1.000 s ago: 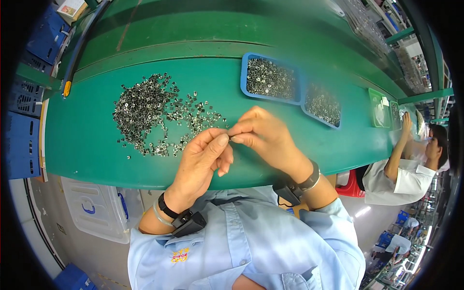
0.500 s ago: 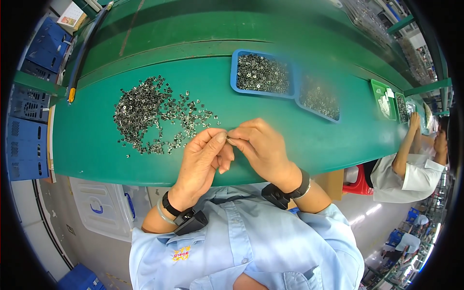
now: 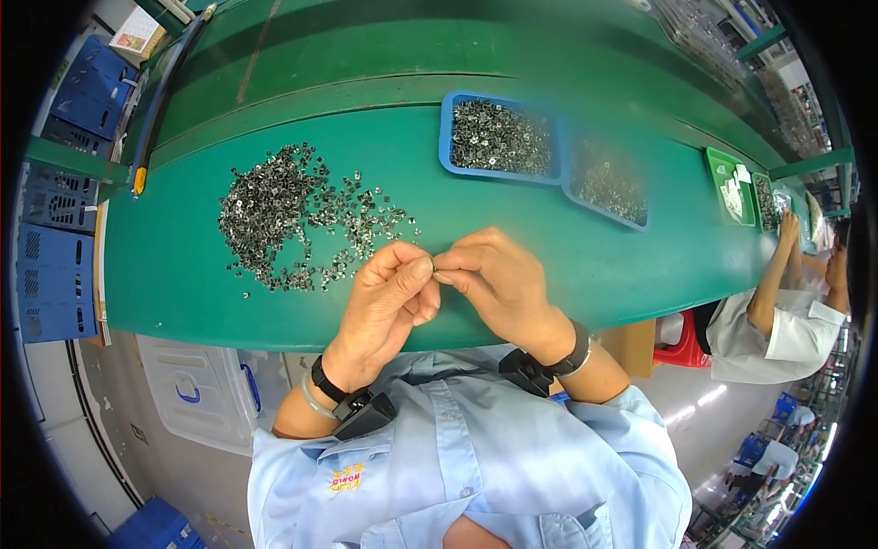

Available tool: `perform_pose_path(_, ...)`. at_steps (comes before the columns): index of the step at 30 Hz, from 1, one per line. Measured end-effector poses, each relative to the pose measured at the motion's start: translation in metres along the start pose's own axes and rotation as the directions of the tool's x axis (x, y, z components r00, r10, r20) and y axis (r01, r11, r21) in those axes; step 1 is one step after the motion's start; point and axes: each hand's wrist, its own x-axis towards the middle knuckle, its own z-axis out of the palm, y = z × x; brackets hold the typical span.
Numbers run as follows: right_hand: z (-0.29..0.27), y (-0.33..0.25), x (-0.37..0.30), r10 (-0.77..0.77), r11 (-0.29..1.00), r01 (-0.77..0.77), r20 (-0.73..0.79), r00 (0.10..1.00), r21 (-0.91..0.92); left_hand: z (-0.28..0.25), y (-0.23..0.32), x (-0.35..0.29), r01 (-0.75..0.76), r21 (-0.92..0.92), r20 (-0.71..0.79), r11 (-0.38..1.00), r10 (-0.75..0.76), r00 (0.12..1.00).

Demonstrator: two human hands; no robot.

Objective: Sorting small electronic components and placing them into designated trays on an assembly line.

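My left hand (image 3: pixel 390 295) and my right hand (image 3: pixel 497 282) meet fingertip to fingertip above the green tabletop, near its front edge. Both are closed in a pinch. Between the fingertips is a tiny dark metal piece, almost wholly hidden by the fingers. Just beyond my left hand spreads a loose pile of small square metal pieces (image 3: pixel 265 210), dark and silvery, thinning toward the right. Past my right hand, a blue tray (image 3: pixel 445 137) holds many similar pieces. A second blue tray (image 3: pixel 604 216), blurred by a smear in the picture, adjoins it and also holds small pieces.
A green tray (image 3: pixel 745 206) with white items lies at the table's right end, by a co-worker in white (image 3: pixel 777 339). A raised green ledge (image 3: pixel 366 91) runs along the back. Blue crates (image 3: pixel 57 284) stand left; a clear lidded box (image 3: pixel 197 393) sits below the table.
My hands keep the same fingertip pinch, with only slight finger shifts. The whole view has moved a little. The pile and trays look unchanged.
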Motion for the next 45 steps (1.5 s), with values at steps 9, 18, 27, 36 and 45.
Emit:
perform_pose_path(9,0.003,0.003,0.000,-0.041,0.996,0.040,-0.009,0.999,-0.082,-0.005,-0.006,0.004,-0.035,-0.099,0.058,0.994,0.041,0.997)
perform_pose_path(18,0.001,0.001,0.006,-0.101,0.995,0.101,-0.060,0.993,-0.007,0.008,0.011,-0.006,-0.010,-0.088,0.051,0.996,0.015,0.999)
perform_pose_path(27,0.000,-0.007,0.010,-0.065,0.978,0.071,-0.035,0.997,0.199,0.008,0.008,-0.005,0.022,-0.297,0.208,0.955,0.042,0.977)
perform_pose_path(36,0.001,-0.005,0.009,-0.097,0.982,0.097,-0.011,0.995,0.165,0.008,0.017,-0.007,0.025,-0.183,0.181,0.983,0.008,0.983)
perform_pose_path(45,0.005,0.006,0.002,0.029,0.953,-0.023,-0.014,0.999,0.302,0.015,0.026,-0.007,0.028,0.045,0.040,0.999,-0.030,0.999)
